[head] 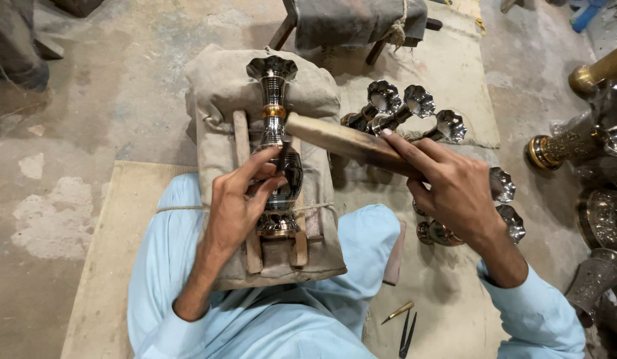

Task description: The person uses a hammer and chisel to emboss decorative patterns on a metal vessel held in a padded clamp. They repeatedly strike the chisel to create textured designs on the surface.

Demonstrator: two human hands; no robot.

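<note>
Vase (275, 143) – lies lengthwise on padded cushion (218, 86) between two wooden strips (242, 153), mouth away from the person | left hand (238, 199) – fingers pinched closed at its belly | right hand (455, 189) – closed around wooden mallet (335, 138), head just beside the neck.

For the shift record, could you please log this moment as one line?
left hand: steadies metal vase on padded block | right hand: grips wooden mallet over vase

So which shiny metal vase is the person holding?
The dark, shiny metal vase with the orange band, lying on the cloth-wrapped cushion under the left hand. The other vases lie untouched on the mat.
</note>
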